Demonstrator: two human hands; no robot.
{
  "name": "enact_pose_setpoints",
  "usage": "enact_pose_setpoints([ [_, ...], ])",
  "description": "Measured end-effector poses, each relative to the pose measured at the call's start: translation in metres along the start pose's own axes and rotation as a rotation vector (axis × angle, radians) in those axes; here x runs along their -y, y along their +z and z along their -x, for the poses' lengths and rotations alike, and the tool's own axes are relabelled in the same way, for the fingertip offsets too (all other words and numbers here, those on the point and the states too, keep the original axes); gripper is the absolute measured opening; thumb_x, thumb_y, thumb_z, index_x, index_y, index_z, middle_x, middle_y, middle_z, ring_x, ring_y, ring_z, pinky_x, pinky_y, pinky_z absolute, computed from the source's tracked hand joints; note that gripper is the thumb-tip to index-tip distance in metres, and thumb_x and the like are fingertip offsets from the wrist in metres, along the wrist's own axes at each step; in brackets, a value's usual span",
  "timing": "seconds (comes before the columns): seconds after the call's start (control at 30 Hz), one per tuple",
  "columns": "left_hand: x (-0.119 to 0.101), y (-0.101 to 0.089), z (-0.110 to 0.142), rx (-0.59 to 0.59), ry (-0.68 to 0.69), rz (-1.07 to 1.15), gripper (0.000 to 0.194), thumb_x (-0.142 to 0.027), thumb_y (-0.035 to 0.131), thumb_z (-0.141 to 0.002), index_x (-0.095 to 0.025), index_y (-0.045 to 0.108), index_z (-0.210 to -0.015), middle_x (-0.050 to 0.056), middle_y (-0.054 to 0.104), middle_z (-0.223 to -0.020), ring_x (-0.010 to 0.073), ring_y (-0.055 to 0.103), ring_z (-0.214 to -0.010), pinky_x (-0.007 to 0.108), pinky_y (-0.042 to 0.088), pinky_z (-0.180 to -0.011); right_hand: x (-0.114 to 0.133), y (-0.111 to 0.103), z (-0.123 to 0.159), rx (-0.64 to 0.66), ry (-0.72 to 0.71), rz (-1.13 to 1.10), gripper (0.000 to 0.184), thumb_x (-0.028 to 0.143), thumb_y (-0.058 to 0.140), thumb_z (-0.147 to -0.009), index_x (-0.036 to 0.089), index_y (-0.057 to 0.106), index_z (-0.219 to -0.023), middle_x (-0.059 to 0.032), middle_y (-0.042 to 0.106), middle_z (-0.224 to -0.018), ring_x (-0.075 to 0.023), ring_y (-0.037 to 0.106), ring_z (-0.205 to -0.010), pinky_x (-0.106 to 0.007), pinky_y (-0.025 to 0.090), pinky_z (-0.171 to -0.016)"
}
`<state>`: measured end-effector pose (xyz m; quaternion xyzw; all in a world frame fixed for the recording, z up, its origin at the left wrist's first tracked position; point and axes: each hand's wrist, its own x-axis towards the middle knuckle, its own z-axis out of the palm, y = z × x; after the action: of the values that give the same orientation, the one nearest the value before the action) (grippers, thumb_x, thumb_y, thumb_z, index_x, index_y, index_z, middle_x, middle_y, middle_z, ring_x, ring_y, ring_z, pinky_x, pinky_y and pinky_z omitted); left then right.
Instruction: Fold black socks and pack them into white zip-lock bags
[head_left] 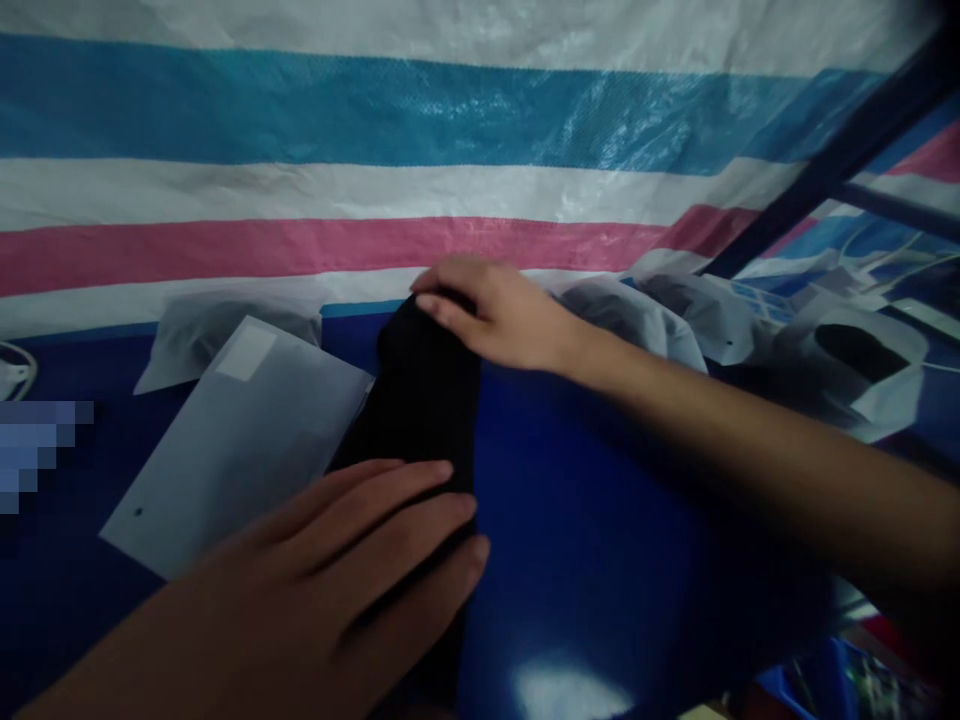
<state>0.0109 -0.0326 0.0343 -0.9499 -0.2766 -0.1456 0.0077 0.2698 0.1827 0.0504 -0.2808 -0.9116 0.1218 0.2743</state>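
A folded length of black cloth [424,410] runs away from me over the blue tabletop [577,490]. Across its near part lies my left hand [360,570], palm down with the fingers stretched out. My right hand [491,310] grips the cloth's far end, thumb and fingers pinched around its edge. Left of the cloth, a flat frosted plastic bag [262,440] with a pale label rests on the table, partly under the left hand. A second frosted bag [199,335] with something dark inside sits behind it.
Beyond the right forearm stand several frosted bags, including a grey one [637,315] and one with a dark oval opening [862,350]. A striped plastic sheet [375,110] hangs behind the table. A dark frame bar [832,150] slants at right; a blue bin [821,680] shows below.
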Motion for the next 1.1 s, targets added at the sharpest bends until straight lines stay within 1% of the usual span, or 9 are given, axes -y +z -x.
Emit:
enact_pose_setpoints([
  [0.1, -0.007, 0.016, -0.029, 0.06, 0.059, -0.001, 0.079, -0.071, 0.066, -0.108, -0.02, 0.061, -0.168, 0.01, 0.058, -0.178, 0.0375, 0.058, -0.161, 0.054, 0.058, -0.129, -0.01, 0.022, 0.015, 0.175, -0.033, 0.008, 0.057, 0.052, 0.045, -0.122, 0.013, 0.067, -0.158, -0.0202, 0.069, -0.164, -0.0349, 0.061, -0.158, -0.054, 0.043, -0.136],
  [0.23, -0.022, 0.043, -0.03, 0.043, -0.082, -0.101, 0.087, -0.072, 0.07, -0.105, -0.016, 0.058, -0.17, 0.015, 0.056, -0.179, 0.0436, 0.058, -0.161, 0.064, 0.056, -0.128, -0.03, 0.052, 0.01, 0.301, 0.122, 0.128, 0.082, 0.068, 0.035, -0.121, 0.01, 0.047, -0.177, -0.0238, 0.043, -0.186, -0.0448, 0.026, -0.18, -0.069, 0.017, -0.147],
  [0.37, -0.035, 0.052, -0.035, 0.047, -0.15, -0.025, 0.083, -0.068, 0.061, -0.111, -0.016, 0.051, -0.175, 0.015, 0.05, -0.183, 0.042, 0.053, -0.167, 0.065, 0.051, -0.134, -0.052, 0.063, -0.006, 0.295, 0.152, 0.17, 0.094, 0.077, 0.029, -0.118, 0.006, 0.044, -0.178, -0.0296, 0.042, -0.184, -0.0516, 0.032, -0.176, -0.074, 0.022, -0.144],
  [0.53, -0.047, 0.048, -0.068, 0.004, -0.272, 0.158, 0.08, -0.065, 0.047, -0.118, -0.015, 0.038, -0.179, 0.017, 0.045, -0.186, 0.0369, 0.047, -0.171, 0.058, 0.06, -0.127, -0.058, 0.053, -0.01, 0.299, 0.08, 0.169, 0.08, 0.065, 0.035, -0.122, 0.01, 0.042, -0.18, -0.0243, 0.042, -0.186, -0.0407, 0.036, -0.177, -0.06, 0.025, -0.146],
  [0.67, -0.046, 0.038, -0.076, -0.077, -0.269, 0.187, 0.065, -0.053, 0.053, -0.118, -0.016, 0.049, -0.171, 0.018, 0.06, -0.174, 0.0379, 0.056, -0.163, 0.061, 0.06, -0.125, -0.021, 0.025, 0.01, 0.158, 0.021, 0.262, 0.063, 0.04, 0.05, -0.12, 0.004, 0.051, -0.171, -0.0318, 0.052, -0.175, -0.045, 0.051, -0.163, -0.065, 0.038, -0.137],
  [0.77, -0.031, 0.027, -0.061, -0.037, -0.229, 0.16, 0.052, -0.051, 0.064, -0.113, -0.021, 0.065, -0.155, 0.014, 0.075, -0.15, 0.0383, 0.07, -0.139, 0.064, 0.061, -0.118, 0.024, 0.006, 0.044, 0.064, -0.095, 0.214, 0.037, 0.028, 0.049, -0.119, 0.012, 0.072, -0.143, -0.0233, 0.075, -0.14, -0.0389, 0.065, -0.133, -0.06, 0.053, -0.119],
  [0.83, -0.016, 0.022, -0.046, -0.01, -0.279, 0.152, 0.042, -0.047, 0.064, -0.112, -0.024, 0.071, -0.146, 0.011, 0.078, -0.137, 0.036, 0.074, -0.124, 0.058, 0.065, -0.104, 0.051, 0.001, 0.07, 0.094, -0.144, 0.148, 0.029, 0.023, 0.05, -0.118, 0.014, 0.074, -0.131, -0.0171, 0.077, -0.121, -0.0325, 0.068, -0.112, -0.053, 0.056, -0.109],
  [0.9, -0.001, 0.02, -0.032, 0.011, -0.31, 0.137, 0.036, -0.036, 0.059, -0.113, -0.027, 0.07, -0.146, 0.01, 0.076, -0.137, 0.0321, 0.074, -0.12, 0.052, 0.064, -0.1, 0.07, 0.002, 0.093, 0.181, -0.182, 0.125, 0.028, 0.017, 0.048, -0.116, 0.012, 0.073, -0.128, -0.0165, 0.075, -0.115, -0.0296, 0.065, -0.104, -0.047, 0.059, -0.096],
  [1.1, 0.02, 0.033, -0.014, -0.034, -0.225, 0.057, 0.034, -0.03, 0.059, -0.113, -0.027, 0.071, -0.145, 0.008, 0.074, -0.14, 0.0292, 0.071, -0.127, 0.046, 0.06, -0.107, 0.086, 0.009, 0.124, 0.329, -0.179, 0.066, 0.038, 0.045, 0.056, -0.122, 0.012, 0.073, -0.125, -0.0114, 0.074, -0.114, -0.0242, 0.065, -0.096, -0.04, 0.059, -0.081],
])
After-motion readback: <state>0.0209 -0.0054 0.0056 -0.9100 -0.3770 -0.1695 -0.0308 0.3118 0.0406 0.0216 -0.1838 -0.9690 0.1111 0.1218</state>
